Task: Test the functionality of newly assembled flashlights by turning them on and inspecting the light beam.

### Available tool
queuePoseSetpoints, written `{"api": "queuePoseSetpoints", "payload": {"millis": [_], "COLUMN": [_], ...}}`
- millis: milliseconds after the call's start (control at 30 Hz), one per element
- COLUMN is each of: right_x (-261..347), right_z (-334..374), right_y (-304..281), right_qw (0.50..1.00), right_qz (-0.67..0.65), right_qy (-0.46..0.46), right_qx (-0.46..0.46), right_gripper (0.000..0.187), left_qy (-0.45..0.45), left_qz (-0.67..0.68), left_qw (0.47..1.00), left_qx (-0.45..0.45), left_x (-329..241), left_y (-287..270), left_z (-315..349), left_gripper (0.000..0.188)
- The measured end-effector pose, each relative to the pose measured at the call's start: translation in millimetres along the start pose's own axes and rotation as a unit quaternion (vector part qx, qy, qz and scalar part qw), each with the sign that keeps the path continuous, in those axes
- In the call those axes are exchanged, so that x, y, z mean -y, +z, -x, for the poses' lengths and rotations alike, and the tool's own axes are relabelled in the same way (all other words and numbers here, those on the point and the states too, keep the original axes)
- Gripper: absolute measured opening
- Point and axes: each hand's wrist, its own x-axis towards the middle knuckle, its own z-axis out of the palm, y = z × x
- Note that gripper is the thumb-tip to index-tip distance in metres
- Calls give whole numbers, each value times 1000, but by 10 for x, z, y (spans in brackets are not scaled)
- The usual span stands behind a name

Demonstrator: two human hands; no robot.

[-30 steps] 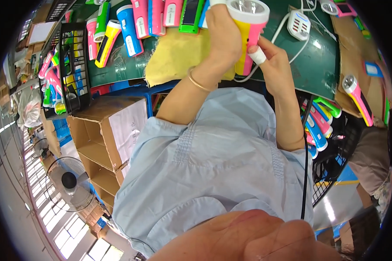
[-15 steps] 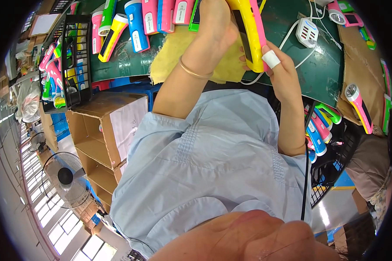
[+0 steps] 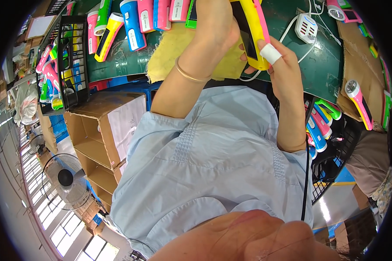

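A yellow and pink flashlight point(image 3: 260, 32) with a dark panel is held upright over the table, its far end cut off by the top edge. My right hand point(image 3: 285, 67) grips its near end, the thumb, wrapped in white tape, on the yellow face and fingertips showing on the other side. Beside the flashlight is my left hand point(image 3: 217, 26), wrist bent; its fingers run out of the picture, so their hold is hidden. Under both hands lies a yellow cloth point(image 3: 170, 56). To the left a row of flashlights includes a yellow one point(image 3: 109, 37) and a blue one point(image 3: 133, 26).
A white multi-port charger point(image 3: 306, 28) with cables sits on the green table point(image 3: 324, 65). Black baskets point(image 3: 72, 61) of flashlights stand left and lower right. Cardboard point(image 3: 350, 52) at right carries a pink flashlight point(image 3: 358, 104). A cardboard shelf box point(image 3: 91, 130) stands left of my body.
My right thumb has moved from the flashlight's pink edge onto its yellow face. The flashlight has turned slightly. My left arm has barely moved.
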Motion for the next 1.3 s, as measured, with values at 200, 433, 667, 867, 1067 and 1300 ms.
{"api": "queuePoseSetpoints", "payload": {"millis": [200, 433, 667, 867, 1067, 1300], "right_x": [36, 335, 487, 513, 591, 367], "right_z": [96, 665, 350, 322, 514, -56], "right_y": [78, -1405, -1471, -1438, -1114, -597], "right_qw": [963, 624, 625, 593, 711, 933], "right_qz": [234, 549, 569, 545, 281, -225], "right_qy": [-128, -279, -254, -392, -368, -266], "right_qx": [45, -480, -470, -445, -529, -94], "right_gripper": [37, 40, 37, 37, 42, 51], "left_qy": [62, 392, 414, 286, -163, -58], "left_qz": [-71, -401, -491, -609, -821, -886], "left_qw": [994, 817, 601, 410, 475, 341], "left_qx": [56, -136, -477, -615, -270, -309], "left_x": [-107, -1376, -2646, -2851, -2636, -2343], "left_y": [-315, -1294, -3241, -3778, -4193, -3226], "left_z": [57, 373, 1316, 1775, 1799, 1727], "left_gripper": [43, 42, 50, 64, 51, 34]}}
